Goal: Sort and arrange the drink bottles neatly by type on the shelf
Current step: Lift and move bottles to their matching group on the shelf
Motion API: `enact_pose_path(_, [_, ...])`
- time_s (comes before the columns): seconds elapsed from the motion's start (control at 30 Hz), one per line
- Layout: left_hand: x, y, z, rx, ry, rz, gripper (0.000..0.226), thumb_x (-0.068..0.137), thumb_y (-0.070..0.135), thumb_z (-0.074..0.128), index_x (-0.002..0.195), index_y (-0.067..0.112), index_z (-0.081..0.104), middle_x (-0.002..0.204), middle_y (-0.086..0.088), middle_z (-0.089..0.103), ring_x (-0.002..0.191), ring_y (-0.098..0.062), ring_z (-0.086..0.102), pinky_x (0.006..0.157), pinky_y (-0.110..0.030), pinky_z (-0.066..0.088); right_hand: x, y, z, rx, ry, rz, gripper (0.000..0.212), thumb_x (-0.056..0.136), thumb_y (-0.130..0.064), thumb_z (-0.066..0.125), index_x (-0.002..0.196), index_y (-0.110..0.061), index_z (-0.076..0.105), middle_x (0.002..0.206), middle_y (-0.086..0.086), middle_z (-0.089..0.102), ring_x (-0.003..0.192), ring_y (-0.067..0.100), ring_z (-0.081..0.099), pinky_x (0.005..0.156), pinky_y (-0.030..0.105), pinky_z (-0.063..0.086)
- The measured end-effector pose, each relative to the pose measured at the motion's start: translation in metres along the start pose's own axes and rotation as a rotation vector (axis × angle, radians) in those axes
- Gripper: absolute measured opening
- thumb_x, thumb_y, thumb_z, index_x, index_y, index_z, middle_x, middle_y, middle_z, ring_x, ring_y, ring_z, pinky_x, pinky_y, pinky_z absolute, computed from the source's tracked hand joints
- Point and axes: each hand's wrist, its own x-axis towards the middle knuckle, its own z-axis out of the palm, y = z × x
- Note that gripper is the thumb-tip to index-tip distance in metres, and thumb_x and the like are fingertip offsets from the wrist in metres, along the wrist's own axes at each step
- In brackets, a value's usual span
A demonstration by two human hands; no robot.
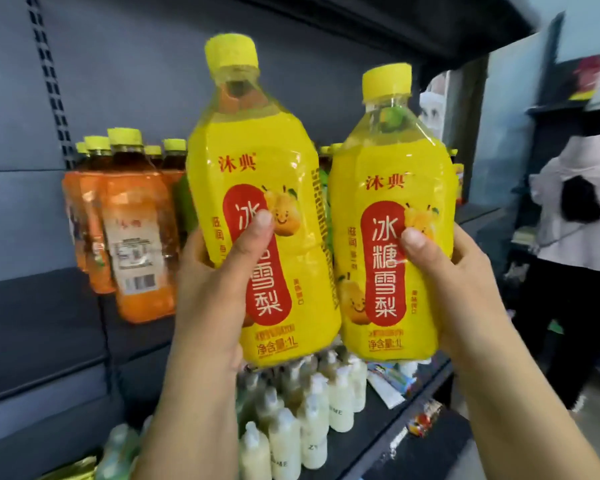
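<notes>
Gripping left yellow bottle [257, 161] in curled left hand [215, 289], right yellow bottle [388, 168] in curled right hand [465, 282], both near-upright mid-frame (orange bottles [136, 230] shelved middle left).

Two upright yellow-labelled, yellow-capped bottles [260, 209] [392, 216] side by side, held aloft.

2 yellow bottles [264, 202], red ovals
</notes>
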Motion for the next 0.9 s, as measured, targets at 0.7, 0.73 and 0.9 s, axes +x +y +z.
enact_pose_path(0.7, [0.091, -0.176, 0.208, 0.005, 0.083, -0.035, 0.051, 0.039, 0.05, 0.066, 0.088, 0.036, 0.061, 0.074, 0.019, 0.071, 0.066, 0.0, 0.068, 0.046, -0.016, 0.05, 0.164, 0.094, -0.22, 0.017, 0.096, 0.046, 0.032, 0.061, -0.034, 0.063, 0.091, -0.026, 0.063, 0.075, -0.006, 0.074, 0.064, 0.014, 0.071, 0.048, 0.021, 0.052])
enact_pose_path(0.73, [0.1, -0.184, 0.217, 0.005, 0.082, -0.043, 0.051, 0.039, 0.051, 0.065, 0.088, 0.036, 0.061, 0.073, 0.02, 0.071, 0.065, 0.0, 0.068, 0.045, -0.016, 0.05, 0.177, 0.099, -0.226, 0.012, 0.091, 0.044, 0.032, 0.061, -0.034, 0.064, 0.092, -0.026, 0.063, 0.075, -0.006, 0.074, 0.064, 0.014, 0.071, 0.048, 0.021, 0.052])
enact_pose_path(0.9, [0.136, -0.221, 0.257, 0.013, 0.057, -0.058, 0.049, 0.042, 0.049, 0.064, 0.089, 0.035, 0.061, 0.071, 0.019, 0.071, 0.063, 0.001, 0.068, 0.045, -0.016, 0.049, 0.222, 0.12, -0.259, 0.012, 0.057, 0.008, 0.034, 0.058, -0.033, 0.071, 0.091, -0.027, 0.064, 0.075, -0.007, 0.074, 0.065, 0.012, 0.071, 0.049, 0.019, 0.052])
